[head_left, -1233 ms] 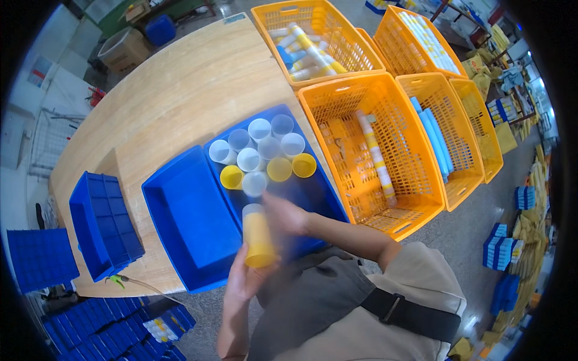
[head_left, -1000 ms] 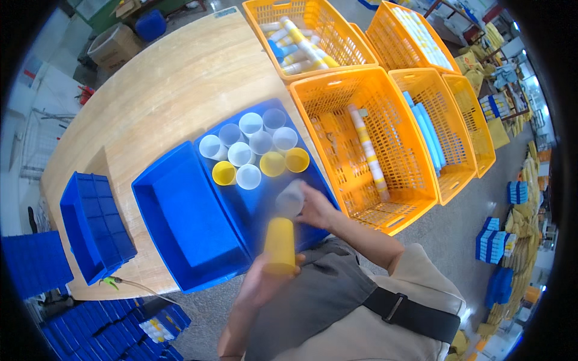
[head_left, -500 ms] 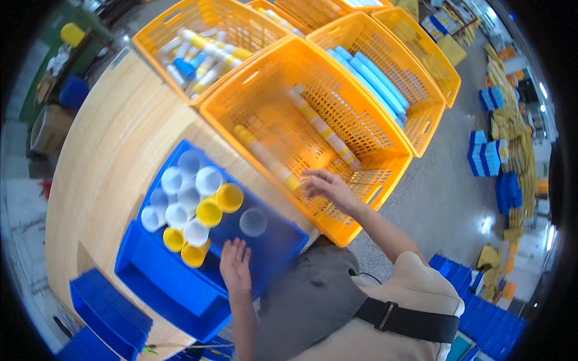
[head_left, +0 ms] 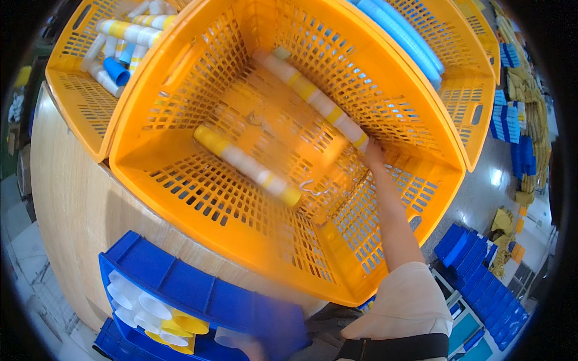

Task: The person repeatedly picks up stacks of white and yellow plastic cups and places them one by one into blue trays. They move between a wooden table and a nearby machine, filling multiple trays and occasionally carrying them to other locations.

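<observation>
My right hand [head_left: 374, 155] reaches deep into a large orange crate [head_left: 253, 246]. Its fingers close round the near end of a long stack of nested white and yellow cups [head_left: 319, 105], which lies along the crate's far side. A second, shorter cup stack [head_left: 244, 163] rests near the crate's left wall. At the bottom edge, my left hand [head_left: 254, 350] is a blur beside a pale translucent cup [head_left: 232, 338]; its fingers cannot be made out. White and yellow cups [head_left: 155, 305] sit in a blue bin [head_left: 198, 274] on the wooden table.
Another orange crate [head_left: 81, 90] at the upper left holds mixed cup stacks and a blue cup [head_left: 116, 71]. Light-blue stacks [head_left: 402, 33] fill a crate at the upper right. The wooden table [head_left: 66, 180] lies to the left. Blue bins [head_left: 481, 283] are piled at the lower right.
My view has shifted toward the crate. My right hand has gone down from over the crate to the far stack's near end and closed on it. My left hand has dropped to the bottom edge.
</observation>
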A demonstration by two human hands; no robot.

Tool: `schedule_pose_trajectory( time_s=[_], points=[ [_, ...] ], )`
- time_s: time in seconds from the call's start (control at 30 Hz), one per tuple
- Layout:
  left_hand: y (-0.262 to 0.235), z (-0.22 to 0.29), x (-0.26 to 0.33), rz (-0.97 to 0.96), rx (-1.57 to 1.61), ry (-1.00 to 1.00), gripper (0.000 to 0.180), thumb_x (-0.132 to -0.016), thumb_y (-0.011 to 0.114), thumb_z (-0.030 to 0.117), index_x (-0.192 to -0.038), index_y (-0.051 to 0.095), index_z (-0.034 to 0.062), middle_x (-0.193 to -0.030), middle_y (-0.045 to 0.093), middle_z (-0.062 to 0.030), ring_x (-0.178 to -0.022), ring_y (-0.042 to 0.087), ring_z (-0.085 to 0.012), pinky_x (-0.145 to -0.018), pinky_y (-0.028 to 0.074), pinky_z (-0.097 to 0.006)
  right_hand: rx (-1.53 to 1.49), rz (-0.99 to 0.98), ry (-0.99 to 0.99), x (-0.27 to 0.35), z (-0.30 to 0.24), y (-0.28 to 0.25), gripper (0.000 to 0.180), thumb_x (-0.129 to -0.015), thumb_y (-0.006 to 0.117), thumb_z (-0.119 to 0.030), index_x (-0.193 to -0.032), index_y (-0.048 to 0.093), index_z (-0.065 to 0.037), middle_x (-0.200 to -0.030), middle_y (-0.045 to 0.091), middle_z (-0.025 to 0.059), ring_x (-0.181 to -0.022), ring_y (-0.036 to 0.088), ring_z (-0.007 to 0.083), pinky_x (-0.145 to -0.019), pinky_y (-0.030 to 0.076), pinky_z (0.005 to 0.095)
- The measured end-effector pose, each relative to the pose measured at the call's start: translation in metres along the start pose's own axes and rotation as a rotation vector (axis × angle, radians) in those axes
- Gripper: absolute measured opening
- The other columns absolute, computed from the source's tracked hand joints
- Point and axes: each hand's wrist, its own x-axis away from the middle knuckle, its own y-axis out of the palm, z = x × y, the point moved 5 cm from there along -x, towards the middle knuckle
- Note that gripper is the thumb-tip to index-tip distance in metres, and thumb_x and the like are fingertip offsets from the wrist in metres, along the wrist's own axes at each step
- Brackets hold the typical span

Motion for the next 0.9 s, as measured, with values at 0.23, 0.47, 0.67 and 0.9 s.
schedule_pose_trajectory(
  time_s=[0.23, 0.47, 0.67, 0.9],
  points=[
    [-0.003, -0.008, -0.008, -0.161, 0.106, -0.121, 0.026, -0.080, 0.060, -0.007, -0.104, 0.059, 0.0032, -0.091, 0.057, -0.0014, -0.082, 0.056, -0.0158, -0.076, 0.045, -0.030, -0.830, -0.570, -0.223, 0.151, -0.149, 0.065, 0.058, -0.072, 0.084, -0.035, -0.119, 0.062, -0.010, -0.111, 0.070, 0.0119, -0.099, 0.067, 0.0247, -0.085, 0.054, 0.0418],
    [-0.011, 0.014, -0.013, -0.320, 0.402, -0.173, 0.036, -0.078, 0.054, -0.009, -0.113, 0.054, 0.0004, -0.099, 0.058, -0.0087, -0.085, 0.059, -0.0204, -0.074, 0.052, -0.032, -1.236, -0.280, -0.178, 0.249, -0.169, -0.046, 0.047, -0.077, 0.079, -0.026, -0.116, 0.063, -0.006, -0.102, 0.071, 0.0103, -0.090, 0.068, 0.0230, -0.081, 0.055, 0.0391],
    [-0.067, 0.038, 0.013, -0.360, 0.549, -0.032, 0.027, -0.085, 0.058, -0.005, -0.110, 0.055, 0.0036, -0.103, 0.056, -0.0076, -0.096, 0.057, -0.0172, -0.084, 0.050, -0.030, -1.044, 0.137, -0.433, 0.333, -0.069, -0.176, 0.051, -0.071, 0.082, -0.030, -0.111, 0.064, -0.005, -0.098, 0.071, 0.0132, -0.088, 0.069, 0.0243, -0.080, 0.054, 0.0403],
    [-0.197, 0.118, -0.004, -0.098, 0.741, 0.618, 0.019, -0.100, 0.062, 0.019, -0.112, 0.060, 0.0050, -0.106, 0.061, -0.0024, -0.097, 0.057, -0.0122, -0.086, 0.046, -0.026, -0.949, 0.171, -0.942, 0.525, -0.059, -0.300, 0.066, -0.064, 0.088, -0.035, -0.117, 0.063, -0.005, -0.099, 0.070, 0.0117, -0.091, 0.069, 0.0285, -0.082, 0.053, 0.0386]
  ],
)
